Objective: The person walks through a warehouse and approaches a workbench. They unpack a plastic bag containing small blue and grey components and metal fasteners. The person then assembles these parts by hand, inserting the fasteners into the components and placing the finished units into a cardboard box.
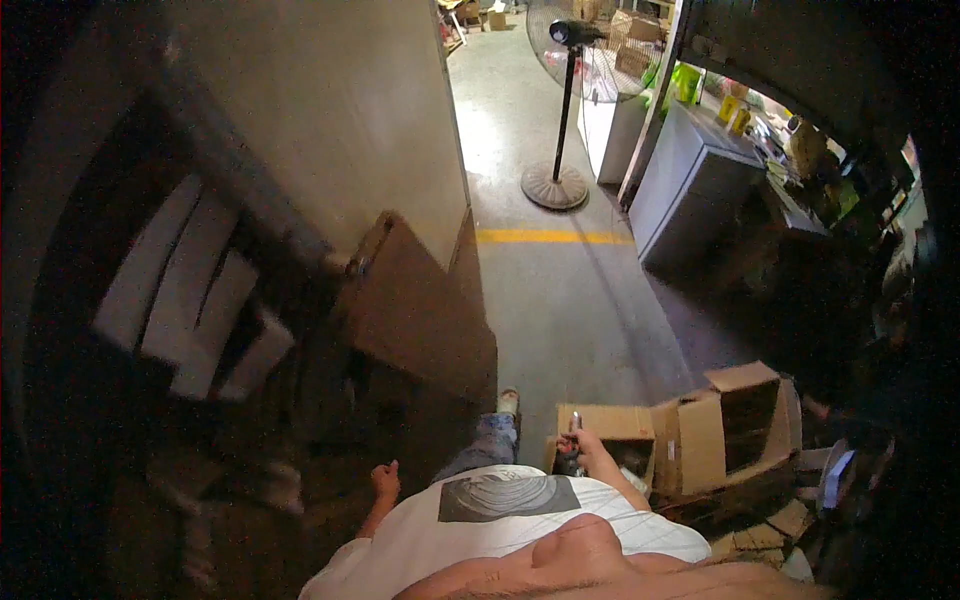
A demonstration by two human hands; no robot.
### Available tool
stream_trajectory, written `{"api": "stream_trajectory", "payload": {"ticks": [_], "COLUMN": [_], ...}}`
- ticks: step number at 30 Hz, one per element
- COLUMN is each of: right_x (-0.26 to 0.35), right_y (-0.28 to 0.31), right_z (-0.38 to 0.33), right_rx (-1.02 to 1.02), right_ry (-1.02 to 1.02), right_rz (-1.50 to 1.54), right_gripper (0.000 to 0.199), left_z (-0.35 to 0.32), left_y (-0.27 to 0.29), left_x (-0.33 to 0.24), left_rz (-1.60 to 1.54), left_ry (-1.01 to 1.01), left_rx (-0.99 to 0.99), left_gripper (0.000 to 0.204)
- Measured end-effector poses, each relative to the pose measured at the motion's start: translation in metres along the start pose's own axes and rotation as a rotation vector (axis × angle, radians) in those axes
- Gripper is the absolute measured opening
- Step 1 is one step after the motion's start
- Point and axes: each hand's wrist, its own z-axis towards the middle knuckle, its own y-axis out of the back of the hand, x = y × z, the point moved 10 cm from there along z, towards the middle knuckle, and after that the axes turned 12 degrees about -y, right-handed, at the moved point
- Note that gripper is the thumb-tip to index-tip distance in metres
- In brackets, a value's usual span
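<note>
Nearest the camera, head view: wearer's bare skin (490, 582) at the lower edge, then a white shirt (610, 518) with a dark printed panel.

Right hand (595, 455): fingers wrapped around a small dark object (575, 423) with a pale, metallic-looking end pointing away from the body; exact kind too small to tell. Left hand (386, 478): out to the side, fingers apparently curled; cannot tell whether closed or holding anything.

Handling, judged: keep the grip firm, metallic end forward, wrist clear of the cardboard edges; watch footing in the dim light.

Containers: near carton (620, 418) overlaps the right hand in view, contact unclear; something pale shows at its lower side, unidentified. Larger carton (702, 440) just beside it, flaps up, interior too dark to read. Torn cardboard (757, 538) below.
</note>
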Motion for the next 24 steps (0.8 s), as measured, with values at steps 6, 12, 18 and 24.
{"api": "stream_trajectory", "payload": {"ticks": [6,12,18,24], "right_x": [0.142,0.250,0.432,0.715], "right_y": [0.073,0.067,0.010,-0.120], "right_z": [-0.002,-0.015,0.073,0.140], "right_rx": [-0.316,-0.720,-0.850,-0.795], "right_ry": [0.153,0.150,0.171,0.629], "right_rz": [-0.232,-0.401,-0.777,-1.220], "right_gripper": [0.011,0.011,0.011,0.012], "left_z": [0.148,0.264,0.434,0.581], "left_y": [-0.108,-0.129,-0.170,-0.229], "left_x": [-0.263,-0.613,-0.780,-0.886], "left_rz": [0.010,-0.212,0.029,0.163], "left_ry": [-0.625,-0.813,-0.880,-0.655], "left_rx": [0.439,0.490,0.298,0.362], "left_gripper": [0.028,0.018,0.032,0.056]}}
